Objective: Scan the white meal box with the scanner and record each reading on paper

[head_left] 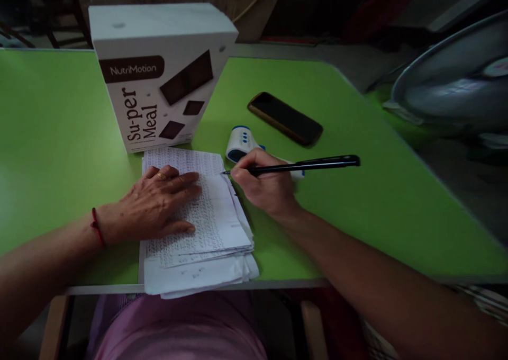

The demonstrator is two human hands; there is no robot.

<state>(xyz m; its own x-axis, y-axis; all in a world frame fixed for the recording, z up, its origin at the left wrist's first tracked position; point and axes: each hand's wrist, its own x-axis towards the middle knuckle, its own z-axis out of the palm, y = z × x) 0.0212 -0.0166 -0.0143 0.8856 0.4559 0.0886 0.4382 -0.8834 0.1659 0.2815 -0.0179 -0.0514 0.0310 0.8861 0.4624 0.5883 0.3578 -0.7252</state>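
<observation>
A stack of loose paper sheets, covered in small handwriting, lies at the table's front edge, its lowest sheets jutting slightly over. My left hand rests flat on the left side of the stack, fingers spread and holding nothing. In my right hand a black pen is gripped between thumb and fingers, its tip at the right edge of the top sheet. Behind that hand, partly hidden by it, lies a white and blue infrared thermometer.
A white NutriMotion box stands upright just beyond the papers. To the right of it lies a dark smartphone. The green table ends in a slanted edge at right, where a large round grey object stands beyond it.
</observation>
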